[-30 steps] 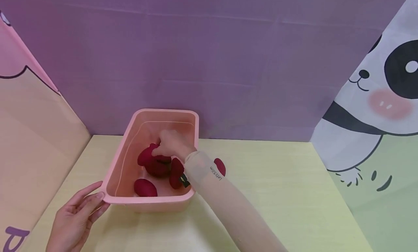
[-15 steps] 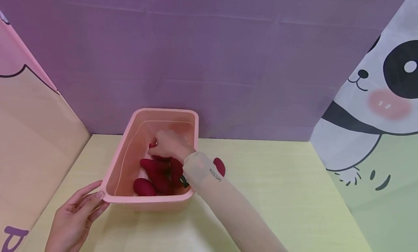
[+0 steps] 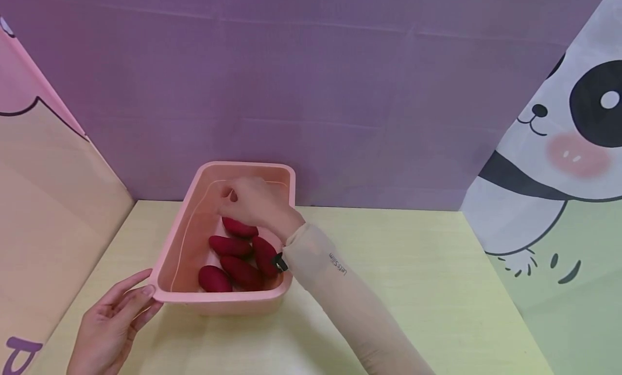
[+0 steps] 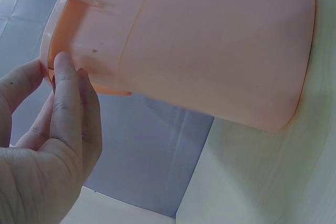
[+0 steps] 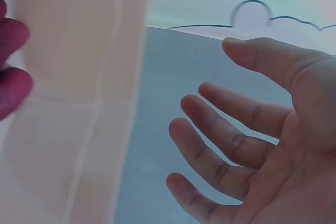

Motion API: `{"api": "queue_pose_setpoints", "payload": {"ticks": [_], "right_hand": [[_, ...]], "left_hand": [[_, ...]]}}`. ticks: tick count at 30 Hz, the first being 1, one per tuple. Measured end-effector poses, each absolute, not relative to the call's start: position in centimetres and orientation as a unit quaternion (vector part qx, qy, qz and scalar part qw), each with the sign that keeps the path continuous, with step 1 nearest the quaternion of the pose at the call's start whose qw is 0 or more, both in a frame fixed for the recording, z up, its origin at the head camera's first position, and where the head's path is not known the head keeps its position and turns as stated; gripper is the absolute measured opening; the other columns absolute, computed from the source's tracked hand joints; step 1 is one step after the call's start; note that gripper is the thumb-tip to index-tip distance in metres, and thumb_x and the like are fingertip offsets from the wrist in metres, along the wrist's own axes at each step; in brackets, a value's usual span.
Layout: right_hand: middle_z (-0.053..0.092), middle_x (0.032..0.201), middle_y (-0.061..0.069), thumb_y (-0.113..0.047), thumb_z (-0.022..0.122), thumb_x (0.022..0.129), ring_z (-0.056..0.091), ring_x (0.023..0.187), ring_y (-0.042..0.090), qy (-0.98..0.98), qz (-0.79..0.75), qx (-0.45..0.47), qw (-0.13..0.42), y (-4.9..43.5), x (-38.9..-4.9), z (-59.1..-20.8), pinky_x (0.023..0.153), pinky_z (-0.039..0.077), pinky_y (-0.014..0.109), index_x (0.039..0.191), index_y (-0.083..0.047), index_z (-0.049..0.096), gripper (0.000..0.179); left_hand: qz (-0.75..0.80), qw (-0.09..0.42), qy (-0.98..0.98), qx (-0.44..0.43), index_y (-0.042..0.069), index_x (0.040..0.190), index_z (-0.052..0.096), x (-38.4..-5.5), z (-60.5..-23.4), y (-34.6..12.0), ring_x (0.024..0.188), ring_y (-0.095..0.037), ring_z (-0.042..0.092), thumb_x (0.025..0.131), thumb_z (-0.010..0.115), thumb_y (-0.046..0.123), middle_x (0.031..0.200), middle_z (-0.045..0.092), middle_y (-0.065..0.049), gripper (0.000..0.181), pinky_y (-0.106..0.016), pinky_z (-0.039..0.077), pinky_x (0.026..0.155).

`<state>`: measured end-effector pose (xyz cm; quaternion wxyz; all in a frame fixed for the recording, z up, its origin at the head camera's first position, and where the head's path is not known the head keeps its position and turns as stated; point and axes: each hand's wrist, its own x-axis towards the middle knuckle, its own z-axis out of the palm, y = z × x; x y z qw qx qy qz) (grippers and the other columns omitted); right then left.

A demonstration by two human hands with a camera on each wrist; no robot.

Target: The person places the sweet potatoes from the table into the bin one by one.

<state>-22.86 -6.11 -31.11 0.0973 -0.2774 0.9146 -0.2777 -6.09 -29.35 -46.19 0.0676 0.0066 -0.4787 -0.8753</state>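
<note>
The pink plastic bin (image 3: 223,297) stands on the table, with several dark red sweet potatoes (image 3: 241,272) lying inside it. My left hand (image 3: 112,323) pinches the bin's near left corner; in the left wrist view its thumb and fingers (image 4: 65,103) hold the rim from both sides. Over the far part of the bin is my right hand (image 3: 255,202), above one sweet potato (image 3: 240,227) that it partly covers. Nothing lies between its spread, relaxed fingers (image 5: 210,156) in the right wrist view. Sweet potatoes (image 5: 13,90) also show there at the left edge, blurred.
A purple cloth backdrop (image 3: 340,121) rises behind the table (image 3: 413,267), close to the bin's far end. Printed side panels stand at left and right, the right one with a panda (image 3: 549,148). My right forearm (image 3: 355,299) crosses the bin's right rim.
My right hand has let go of a sweet potato and risen from the pile. The sweet potatoes now lie more spread out. One outside the bin is now hidden behind my forearm.
</note>
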Motion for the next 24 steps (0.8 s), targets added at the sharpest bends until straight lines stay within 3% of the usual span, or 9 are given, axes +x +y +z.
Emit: {"api": "queue_pose_setpoints", "payload": {"ticks": [6,10,16,24], "right_hand": [[0.063,0.081,-0.006,-0.032,0.067,0.094,0.058,0.075,0.009,0.904,-0.300,-0.301,0.050,-3.5,-22.2,-29.9,0.061,0.054,0.020,0.097,-0.021,0.068,0.011],[0.066,0.104,-0.010,-0.035,0.069,0.093,0.059,0.093,0.006,0.909,-0.291,-0.297,0.013,-1.0,-22.0,-30.6,0.077,0.056,0.023,0.115,-0.021,0.068,0.026],[0.068,0.109,-0.001,-0.034,0.067,0.095,0.061,0.096,0.013,0.925,-0.259,-0.278,-0.002,2.6,-21.8,-32.5,0.081,0.055,0.028,0.119,-0.014,0.069,0.032],[0.069,0.107,0.002,-0.028,0.072,0.093,0.064,0.093,0.018,0.933,-0.266,-0.242,-0.035,6.7,-20.6,-35.4,0.080,0.057,0.032,0.115,-0.012,0.070,0.027]], "left_hand": [[-0.878,0.066,-0.474,0.016,0.003,0.131,0.066,-6.1,-46.1,-29.4,0.097,-0.020,0.071,0.098,0.051,-0.015,0.107,0.073,-0.011,0.040,-0.037,0.059,0.085],[-0.877,0.066,-0.476,0.017,0.003,0.130,0.066,-6.0,-46.1,-29.3,0.096,-0.020,0.071,0.099,0.051,-0.014,0.106,0.073,-0.011,0.039,-0.037,0.059,0.084],[-0.879,0.062,-0.472,0.029,0.004,0.130,0.067,-5.9,-46.0,-29.5,0.097,-0.021,0.071,0.098,0.051,-0.014,0.106,0.073,-0.010,0.040,-0.037,0.059,0.085],[-0.881,0.061,-0.468,0.036,0.005,0.130,0.068,-5.8,-46.1,-29.8,0.098,-0.021,0.071,0.098,0.051,-0.014,0.106,0.073,-0.010,0.040,-0.037,0.059,0.085]]}}
